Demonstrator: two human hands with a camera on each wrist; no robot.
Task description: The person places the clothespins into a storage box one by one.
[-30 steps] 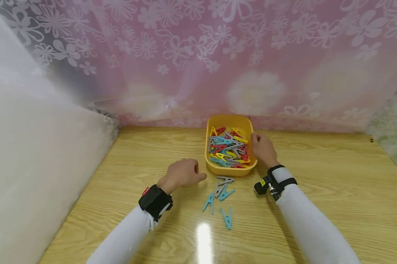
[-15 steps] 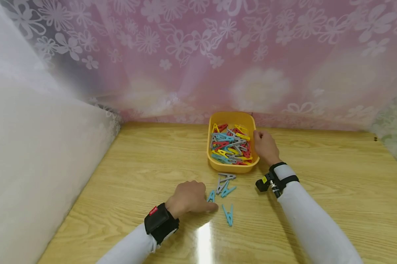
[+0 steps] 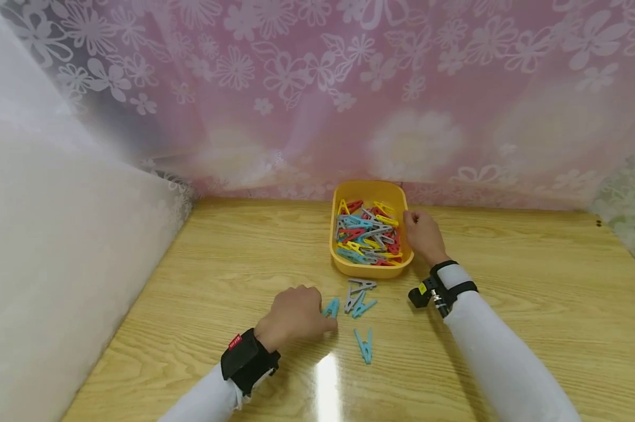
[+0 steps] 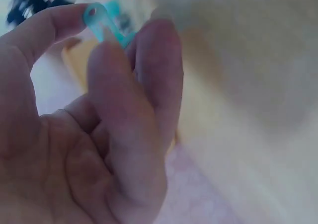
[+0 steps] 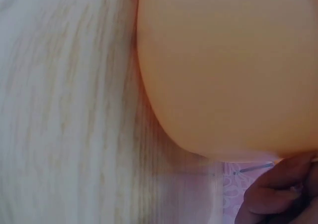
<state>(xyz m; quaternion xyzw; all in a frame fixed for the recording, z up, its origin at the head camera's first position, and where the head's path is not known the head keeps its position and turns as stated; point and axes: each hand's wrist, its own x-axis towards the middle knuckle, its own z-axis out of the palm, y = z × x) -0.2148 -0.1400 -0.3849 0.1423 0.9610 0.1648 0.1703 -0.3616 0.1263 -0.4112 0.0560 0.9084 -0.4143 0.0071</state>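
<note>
My left hand (image 3: 296,313) pinches a light blue clothespin (image 3: 330,307) between thumb and fingertips, low over the table. In the left wrist view the same clothespin (image 4: 94,16) shows at the fingertips, partly hidden behind them. At the right side of a yellow plastic basket (image 3: 372,271), my right hand (image 3: 424,237) grips the rim with curled fingers. Clothespins (image 3: 367,234) in red, yellow, grey and blue fill the basket. The basket's outer wall (image 5: 223,75) takes up most of the right wrist view, with the right-hand fingers (image 5: 278,194) at its lower corner.
Between the left hand and basket lie two grey clothespins (image 3: 362,285) and a blue clothespin (image 3: 363,307). Another blue clothespin (image 3: 366,350) lies nearer the front on the wooden table (image 3: 233,264). A pink floral curtain (image 3: 306,129) hangs behind the basket.
My left hand has come down from beside the basket to a blue clothespin and taken hold of it, then shifted slightly left with it. My right hand stays at the basket's rim.
</note>
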